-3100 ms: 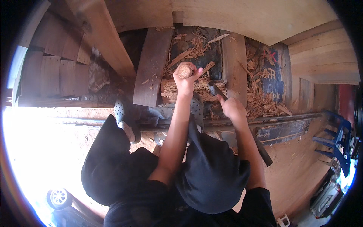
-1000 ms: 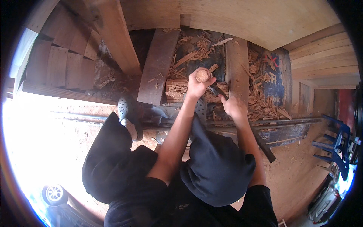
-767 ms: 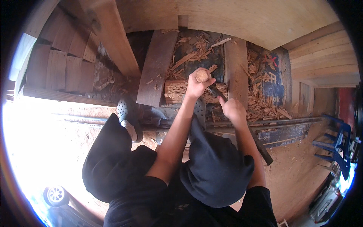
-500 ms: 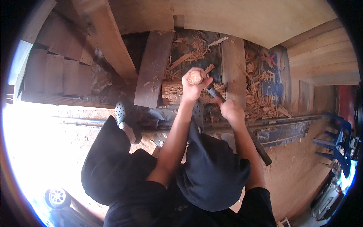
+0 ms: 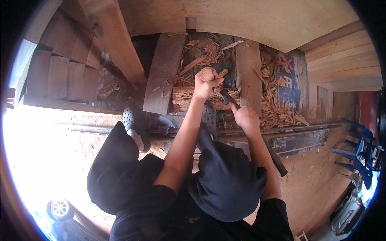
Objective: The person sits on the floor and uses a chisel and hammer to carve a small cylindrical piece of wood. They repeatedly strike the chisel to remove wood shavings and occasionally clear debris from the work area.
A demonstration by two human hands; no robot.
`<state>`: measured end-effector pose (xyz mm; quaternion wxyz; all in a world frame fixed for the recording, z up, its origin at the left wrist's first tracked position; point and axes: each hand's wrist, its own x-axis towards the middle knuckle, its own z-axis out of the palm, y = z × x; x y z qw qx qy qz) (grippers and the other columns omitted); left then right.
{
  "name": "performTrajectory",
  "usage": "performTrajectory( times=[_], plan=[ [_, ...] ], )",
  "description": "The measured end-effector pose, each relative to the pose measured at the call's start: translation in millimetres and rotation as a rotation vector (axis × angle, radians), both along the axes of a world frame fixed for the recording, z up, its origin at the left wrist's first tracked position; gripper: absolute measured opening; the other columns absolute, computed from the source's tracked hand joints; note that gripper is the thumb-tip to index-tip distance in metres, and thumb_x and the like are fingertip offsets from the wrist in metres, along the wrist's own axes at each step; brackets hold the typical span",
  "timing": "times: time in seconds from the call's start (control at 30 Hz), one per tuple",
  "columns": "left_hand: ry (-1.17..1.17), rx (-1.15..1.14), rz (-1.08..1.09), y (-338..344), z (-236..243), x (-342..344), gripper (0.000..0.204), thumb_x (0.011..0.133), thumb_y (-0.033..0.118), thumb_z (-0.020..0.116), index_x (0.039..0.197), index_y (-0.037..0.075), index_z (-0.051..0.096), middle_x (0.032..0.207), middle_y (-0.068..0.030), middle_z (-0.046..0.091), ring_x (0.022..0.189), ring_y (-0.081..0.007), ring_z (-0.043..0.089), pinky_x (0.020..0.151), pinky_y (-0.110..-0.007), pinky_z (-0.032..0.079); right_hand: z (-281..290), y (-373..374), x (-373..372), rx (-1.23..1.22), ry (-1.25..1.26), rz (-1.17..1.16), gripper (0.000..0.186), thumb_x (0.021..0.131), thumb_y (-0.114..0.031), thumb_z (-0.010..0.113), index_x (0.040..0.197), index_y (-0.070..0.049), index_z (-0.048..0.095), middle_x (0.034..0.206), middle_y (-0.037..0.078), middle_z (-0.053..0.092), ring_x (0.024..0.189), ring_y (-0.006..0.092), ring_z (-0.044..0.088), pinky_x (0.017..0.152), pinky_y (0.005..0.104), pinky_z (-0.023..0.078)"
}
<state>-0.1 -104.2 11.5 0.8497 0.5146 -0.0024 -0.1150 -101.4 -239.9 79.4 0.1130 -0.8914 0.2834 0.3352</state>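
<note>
My left hand (image 5: 204, 89) is closed around a thick round wooden handle (image 5: 207, 75), seen end-on; whatever lies below the handle is hidden by the fist. Under that hand is a block of wood (image 5: 185, 99) with a rough, gouged face. My right hand (image 5: 247, 119) grips a dark hammer-like tool (image 5: 230, 97) by its shaft. Its upper end is just right of my left hand, with a small gap between them, and its long shaft (image 5: 278, 160) runs back beside my right forearm.
Wood chips (image 5: 277, 96) litter the ground on both sides of a plank (image 5: 248, 72). Another board (image 5: 163, 74) lies left of the block. My clog-clad feet (image 5: 128, 118) are near the block. Stacked timber (image 5: 66, 76) is at left, a blue plastic chair (image 5: 356, 150) at right.
My left hand has shifted slightly upward with the wooden handle. The upper end of the tool in my right hand has come slightly away from my left hand.
</note>
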Motion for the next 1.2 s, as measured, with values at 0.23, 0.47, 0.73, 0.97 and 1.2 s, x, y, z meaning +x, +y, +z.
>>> performTrajectory(
  times=[0.23, 0.47, 0.73, 0.97, 1.2],
  plan=[
    [-0.022, 0.006, -0.031, -2, -3, -8, 0.027, 0.066, -0.005, 0.075, 0.081, 0.004, 0.054, 0.073, 0.0019, 0.054, 0.066, -0.0068, 0.051, 0.061, -0.022, 0.044, -23, -13, -17, 0.046, -0.199, -0.045, 0.074, 0.087, -0.062, 0.039, 0.101, 0.006, 0.063, 0.109, 0.028, 0.059, 0.104, 0.0408, 0.057, 0.088, 0.0445, 0.045],
    [-0.109, 0.251, -0.112, -10, -3, -4, 0.035, 0.062, 0.012, 0.083, 0.081, 0.001, 0.055, 0.069, -0.0011, 0.054, 0.066, -0.0076, 0.048, 0.062, -0.025, 0.044, -68, -34, -55, 0.241, -0.155, -0.614, 0.07, 0.081, -0.066, 0.049, 0.076, 0.003, 0.062, 0.081, 0.022, 0.06, 0.082, 0.0316, 0.059, 0.072, 0.0402, 0.044],
    [-0.181, 0.322, -0.048, -16, 2, -1, 0.031, 0.062, 0.01, 0.081, 0.082, 0.002, 0.058, 0.073, -0.0054, 0.061, 0.069, -0.0109, 0.051, 0.067, -0.029, 0.045, 96, -45, -47, 0.376, -0.654, -0.585, 0.061, 0.085, -0.069, 0.041, 0.058, -0.014, 0.046, 0.045, -0.005, 0.037, 0.033, 0.0073, 0.033, 0.032, 0.0237, 0.027],
    [-0.09, 0.319, -0.064, -20, 6, -2, 0.03, 0.063, 0.011, 0.079, 0.083, 0.001, 0.059, 0.077, -0.0079, 0.061, 0.073, -0.0145, 0.055, 0.07, -0.03, 0.046, 234, -32, -35, 1.085, -1.584, -0.047, 0.072, 0.077, -0.08, 0.031, 0.078, -0.011, 0.048, 0.051, -0.001, 0.043, 0.035, 0.0105, 0.037, 0.034, 0.0228, 0.028],
    [-0.222, 0.33, -0.082, -24, 5, -10, 0.029, 0.065, 0.013, 0.079, 0.083, 0.002, 0.059, 0.076, -0.0058, 0.06, 0.073, -0.0127, 0.053, 0.07, -0.031, 0.045, 72, 16, -16, 0.355, -0.964, -0.016, 0.054, 0.088, -0.058, 0.047, 0.072, -0.008, 0.059, 0.06, 0.004, 0.058, 0.047, 0.0178, 0.049, 0.052, 0.0344, 0.043]
  ],
)
